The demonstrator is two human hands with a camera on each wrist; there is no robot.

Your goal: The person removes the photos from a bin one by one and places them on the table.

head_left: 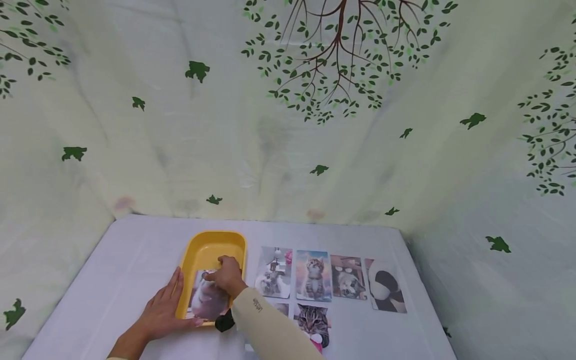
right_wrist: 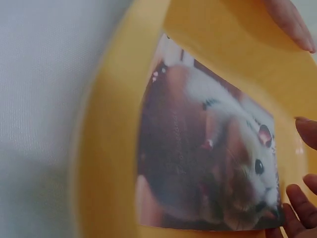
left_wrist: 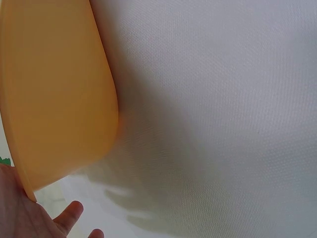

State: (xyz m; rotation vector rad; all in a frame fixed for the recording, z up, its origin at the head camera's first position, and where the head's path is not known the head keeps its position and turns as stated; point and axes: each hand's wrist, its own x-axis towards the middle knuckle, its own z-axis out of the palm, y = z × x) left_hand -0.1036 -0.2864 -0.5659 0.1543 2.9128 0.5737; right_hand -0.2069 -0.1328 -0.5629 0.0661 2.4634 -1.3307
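Observation:
A yellow tray (head_left: 216,235) stands on the white table. Inside it, a hamster photo card (head_left: 208,300) leans on the near wall. My right hand (head_left: 227,275) reaches in from the right, its fingers curled over the card's top edge. In the right wrist view the hamster card (right_wrist: 208,148) lies against the tray's wall (right_wrist: 109,124), and my fingertips (right_wrist: 299,203) touch its corner. My left hand (head_left: 164,310) lies flat on the table, fingers straight, pressed against the tray's left side. The left wrist view shows the tray's outer wall (left_wrist: 54,89) with my palm (left_wrist: 29,218) beside it.
Several animal photo cards lie right of the tray: a kitten card (head_left: 313,276), a panda card (head_left: 386,286) and a tabby cat card (head_left: 313,320) among them. A small black object (head_left: 224,322) sits under my right forearm. A leaf-printed curtain (head_left: 288,125) closes in the table's back and sides.

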